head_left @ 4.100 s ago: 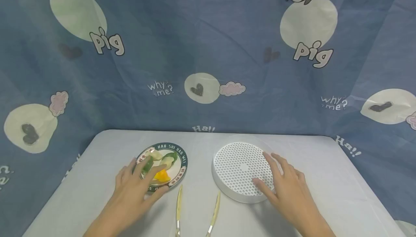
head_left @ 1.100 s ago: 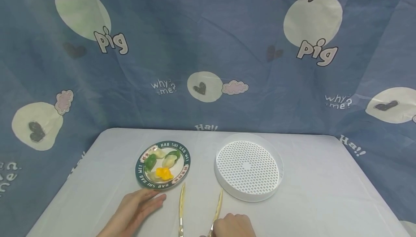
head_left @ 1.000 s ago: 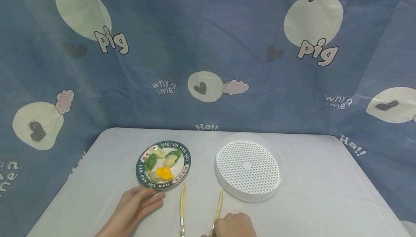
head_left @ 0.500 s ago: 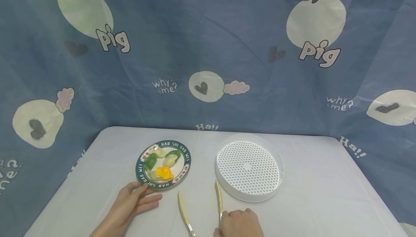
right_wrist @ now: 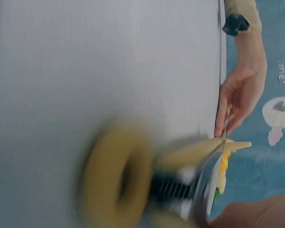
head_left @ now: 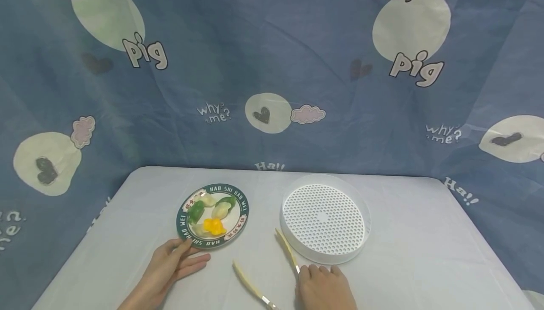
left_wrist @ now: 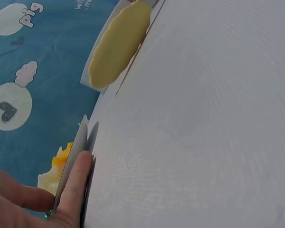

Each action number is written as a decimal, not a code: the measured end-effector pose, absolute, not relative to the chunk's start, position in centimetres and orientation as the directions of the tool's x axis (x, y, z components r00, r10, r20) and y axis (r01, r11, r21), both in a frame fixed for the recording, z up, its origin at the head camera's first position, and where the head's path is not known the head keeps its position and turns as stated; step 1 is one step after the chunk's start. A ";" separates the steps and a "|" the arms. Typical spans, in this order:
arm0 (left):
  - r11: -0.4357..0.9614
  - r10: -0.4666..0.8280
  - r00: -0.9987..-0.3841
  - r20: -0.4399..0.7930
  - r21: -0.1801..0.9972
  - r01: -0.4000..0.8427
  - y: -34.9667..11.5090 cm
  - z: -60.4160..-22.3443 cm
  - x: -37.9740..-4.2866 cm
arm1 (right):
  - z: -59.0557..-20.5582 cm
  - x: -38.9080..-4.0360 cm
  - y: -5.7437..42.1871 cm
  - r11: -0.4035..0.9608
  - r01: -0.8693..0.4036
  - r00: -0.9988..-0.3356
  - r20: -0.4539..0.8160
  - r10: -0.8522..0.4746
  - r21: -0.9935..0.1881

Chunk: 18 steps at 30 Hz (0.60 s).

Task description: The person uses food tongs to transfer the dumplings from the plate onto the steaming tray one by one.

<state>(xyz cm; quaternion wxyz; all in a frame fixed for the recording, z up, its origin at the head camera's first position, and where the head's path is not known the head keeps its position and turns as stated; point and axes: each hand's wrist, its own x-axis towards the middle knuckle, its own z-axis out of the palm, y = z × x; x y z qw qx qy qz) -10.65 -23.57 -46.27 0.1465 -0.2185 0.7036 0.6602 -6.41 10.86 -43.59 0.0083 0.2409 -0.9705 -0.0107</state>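
Head view, bottom centre: the right hand (head_left: 325, 287) grips tongs (head_left: 287, 249), long axis slanting up-left, the plate (head_left: 243, 218) lying beyond, left of centre; the nearer left hand (head_left: 163, 268) pinches its rim.

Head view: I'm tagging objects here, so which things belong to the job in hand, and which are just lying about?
Part of the job:
plate, held by the left hand
food pieces on the plate
tongs, gripped by the right hand
white perforated tray, probably: it sits close to the tongs

Just there:
blue printed cloth behind
white table, mere support
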 end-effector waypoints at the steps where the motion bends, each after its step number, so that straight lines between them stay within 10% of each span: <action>1: 0.029 -0.118 -0.862 -0.494 0.866 -0.500 -23.5 -46.3 -10.6 | -43.6 -6.5 11.0 0.883 -0.469 -0.883 0.001 -0.469 0.033; 18: 0.038 -0.144 -0.867 -0.477 0.873 -0.486 -23.0 -46.7 -10.1 | -45.7 -5.4 11.6 0.955 -0.276 -0.943 -0.163 -0.290 -0.106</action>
